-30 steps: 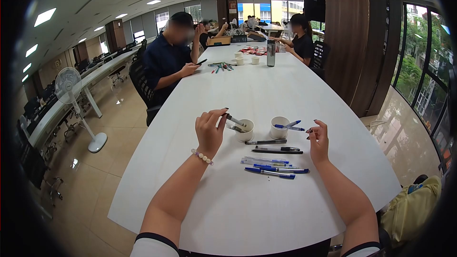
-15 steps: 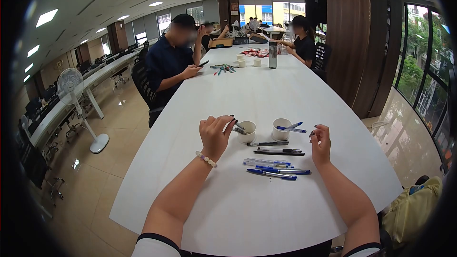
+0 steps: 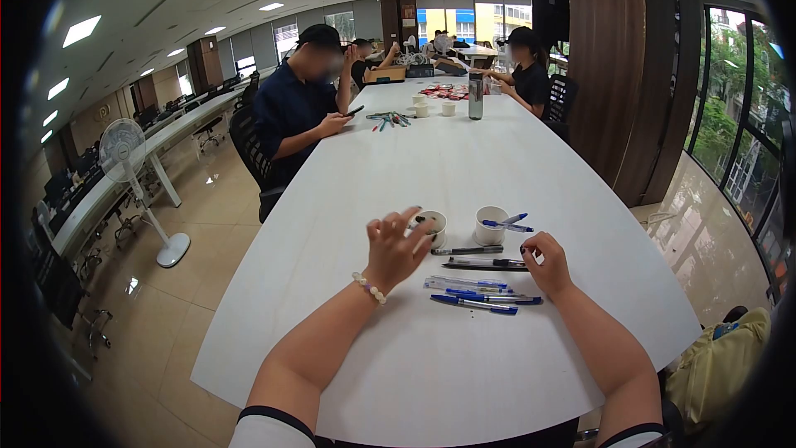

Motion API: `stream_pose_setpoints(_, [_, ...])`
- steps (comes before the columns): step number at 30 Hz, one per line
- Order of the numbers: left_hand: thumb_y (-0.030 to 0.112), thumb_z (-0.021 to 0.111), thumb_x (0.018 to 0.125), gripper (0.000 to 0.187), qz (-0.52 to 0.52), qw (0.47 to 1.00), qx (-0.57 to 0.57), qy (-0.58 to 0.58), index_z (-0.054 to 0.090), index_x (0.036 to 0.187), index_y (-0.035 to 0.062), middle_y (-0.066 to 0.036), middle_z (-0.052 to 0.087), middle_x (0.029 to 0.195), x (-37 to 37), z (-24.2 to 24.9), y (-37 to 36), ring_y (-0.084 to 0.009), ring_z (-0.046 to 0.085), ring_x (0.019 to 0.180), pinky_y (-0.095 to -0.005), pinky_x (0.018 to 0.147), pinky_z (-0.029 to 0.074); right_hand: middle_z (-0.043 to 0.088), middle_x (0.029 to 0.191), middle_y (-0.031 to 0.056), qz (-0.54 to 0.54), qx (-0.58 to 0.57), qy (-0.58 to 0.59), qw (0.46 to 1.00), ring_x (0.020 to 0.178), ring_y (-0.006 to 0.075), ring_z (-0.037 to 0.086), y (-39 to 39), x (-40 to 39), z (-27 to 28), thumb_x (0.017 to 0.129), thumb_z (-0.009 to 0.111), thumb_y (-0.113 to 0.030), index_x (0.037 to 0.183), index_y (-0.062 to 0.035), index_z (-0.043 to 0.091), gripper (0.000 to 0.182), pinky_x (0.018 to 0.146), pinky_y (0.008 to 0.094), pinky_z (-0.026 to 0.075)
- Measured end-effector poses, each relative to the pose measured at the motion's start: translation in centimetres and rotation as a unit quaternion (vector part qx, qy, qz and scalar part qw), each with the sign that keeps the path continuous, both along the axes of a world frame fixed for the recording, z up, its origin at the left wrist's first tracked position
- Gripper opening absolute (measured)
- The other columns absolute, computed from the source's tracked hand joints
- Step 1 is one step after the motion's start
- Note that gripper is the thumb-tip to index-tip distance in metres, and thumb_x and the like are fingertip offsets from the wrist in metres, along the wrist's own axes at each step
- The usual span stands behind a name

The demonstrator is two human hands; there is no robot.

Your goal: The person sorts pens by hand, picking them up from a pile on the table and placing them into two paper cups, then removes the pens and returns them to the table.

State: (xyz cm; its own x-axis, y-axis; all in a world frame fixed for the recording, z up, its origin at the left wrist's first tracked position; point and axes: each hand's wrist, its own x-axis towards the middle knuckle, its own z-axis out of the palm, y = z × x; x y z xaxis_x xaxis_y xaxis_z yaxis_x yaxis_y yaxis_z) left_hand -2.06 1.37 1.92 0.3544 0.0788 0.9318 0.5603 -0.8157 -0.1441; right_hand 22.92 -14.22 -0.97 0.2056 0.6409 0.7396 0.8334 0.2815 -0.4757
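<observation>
A long white table (image 3: 464, 158) runs down an open office with ceiling lights and a fan (image 3: 124, 149). The left hand (image 3: 396, 247) hovers with fingers spread, empty, beside a cup (image 3: 432, 228). The right hand (image 3: 545, 264) pinches the end of a black pen (image 3: 485, 264) lying on the table above the blue pens (image 3: 481, 292).

Single head-worn view, forward and down along the table (image 3: 464, 158), close above hands.

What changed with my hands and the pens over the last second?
The left hand let go of the dark pen it held at the left cup and now spreads open, empty. The right hand dropped to the black pens. Both cups and the blue pens stayed put.
</observation>
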Motion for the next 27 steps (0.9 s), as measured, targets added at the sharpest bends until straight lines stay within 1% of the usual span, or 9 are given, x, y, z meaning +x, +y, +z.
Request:
stream_pose_setpoints(2, [0.02, 0.07, 0.078, 0.025, -0.127, 0.988, 0.008, 0.09, 0.064, 0.103, 0.019, 0.0, 0.06, 0.107, 0.3, -0.9, -0.4, -0.0156, 0.051, 0.096, -0.0323, 0.082, 0.034, 0.057, 0.074, 0.0058, 0.007, 0.008, 0.017, 1.0, 0.069, 0.0174, 0.056, 0.1, 0.1, -0.1, 0.075, 0.062, 0.001, 0.08, -0.0044, 0.059, 0.008, 0.059, 0.0283, 0.044])
stream_pose_setpoints(3, [0.02, 0.07, 0.078, 0.025, -0.127, 0.988, 0.008, 0.091, 0.064, 0.103, 0.019, 0.0, 0.06, 0.107, 0.7, -1.2, -0.6, -0.0156, 0.051, 0.096, -0.0323, 0.082, 0.034, 0.057, 0.074, 0.0058, 0.007, 0.008, 0.017, 1.0, 0.069, 0.0174, 0.056, 0.2, 0.1, -0.1, 0.075, 0.062, 0.001, 0.08, -0.0044, 0.059, 0.008, 0.059, 0.0283, 0.044])
stream_pose_setpoints(5, [0.021, 0.07, 0.078, 0.029, -0.226, 0.926, -0.126, 0.274, 0.063, 0.106, 0.0183, 0.0, 0.06, 0.105, 1.4, -1.7, -1.1, -0.0169, 0.052, 0.099, -0.0342, 0.086, 0.036, 0.057, 0.074, 0.006, 0.006, 0.001, 0.011, 1.0, 0.069, 0.0173, 0.056, 0.2, 0.0, 0.0, 0.075, 0.061, 0.001, 0.081, -0.0039, 0.059, 0.007, 0.06, 0.028, 0.044])
stream_pose_setpoints(9, [0.011, 0.064, 0.082, 0.026, -0.277, 0.871, -0.264, 0.307, 0.064, 0.108, 0.0117, -0.002, 0.062, 0.105, 2.4, -2.3, -1.7, -0.0198, 0.054, 0.099, -0.0346, 0.088, 0.04, 0.058, 0.074, 0.006, 0.01, -0.001, 0.018, 1.0, 0.068, 0.0174, 0.056, 0.3, -0.3, 0.2, 0.076, 0.061, 0.001, 0.081, -0.0035, 0.059, 0.007, 0.06, 0.0279, 0.045])
stream_pose_setpoints(13, [0.005, 0.06, 0.083, 0.026, -0.296, 0.854, -0.292, 0.314, 0.063, 0.109, 0.0076, -0.005, 0.062, 0.106, 3.2, -3.0, -1.1, -0.0227, 0.056, 0.097, -0.0348, 0.085, 0.045, 0.058, 0.075, 0.0058, 0.007, -0.01, 0.039, 0.999, 0.068, 0.0175, 0.055, 0.6, -0.2, -0.1, 0.076, 0.061, 0.001, 0.082, -0.0034, 0.06, 0.007, 0.06, 0.0276, 0.045])
stream_pose_setpoints(15, [0.003, 0.058, 0.084, 0.022, -0.304, 0.828, -0.373, 0.286, 0.063, 0.105, 0.0056, -0.007, 0.061, 0.104, 3.1, -2.9, -1.1, -0.0252, 0.058, 0.092, -0.0351, 0.081, 0.048, 0.059, 0.075, 0.0058, 0.008, -0.012, 0.046, 0.999, 0.068, 0.0175, 0.056, 0.7, -0.5, 0.0, 0.077, 0.061, 0.001, 0.082, -0.0034, 0.06, 0.007, 0.06, 0.0275, 0.045])
stream_pose_setpoints(18, [0.002, 0.056, 0.084, 0.018, -0.275, 0.832, -0.377, 0.301, 0.061, 0.101, 0.0056, -0.008, 0.061, 0.099, 2.8, -2.3, -1.1, -0.0263, 0.059, 0.088, -0.0356, 0.079, 0.048, 0.059, 0.075, 0.0056, 0.026, -0.011, 0.021, 0.999, 0.069, 0.0186, 0.057, 0.4, -0.7, 0.4, 0.075, 0.062, 0.001, 0.081, -0.0044, 0.06, 0.008, 0.06, 0.0287, 0.046])
stream_pose_setpoints(23, [0.002, 0.056, 0.085, 0.014, -0.233, 0.813, -0.439, 0.303, 0.057, 0.098, 0.0071, -0.009, 0.06, 0.095, 2.0, -1.0, -1.6, -0.0269, 0.059, 0.086, -0.0364, 0.077, 0.048, 0.06, 0.076, 0.0049, 0.135, -0.12, -0.165, 0.97, 0.073, 0.0216, 0.058, -0.6, -1.4, 1.1, 0.069, 0.07, -0.007, 0.079, -0.0081, 0.062, 0.012, 0.065, 0.0332, 0.048])
stream_pose_setpoints(27, [0.003, 0.057, 0.085, 0.017, -0.213, 0.819, -0.416, 0.334, 0.057, 0.1, 0.0083, -0.01, 0.06, 0.094, 1.7, -1.0, -0.9, -0.0282, 0.059, 0.085, -0.0372, 0.075, 0.049, 0.061, 0.08, 0.0035, 0.138, -0.189, -0.163, 0.958, 0.082, 0.0208, 0.057, -0.9, -1.6, 1.5, 0.073, 0.07, -0.013, 0.081, -0.0088, 0.064, 0.011, 0.073, 0.034, 0.048])
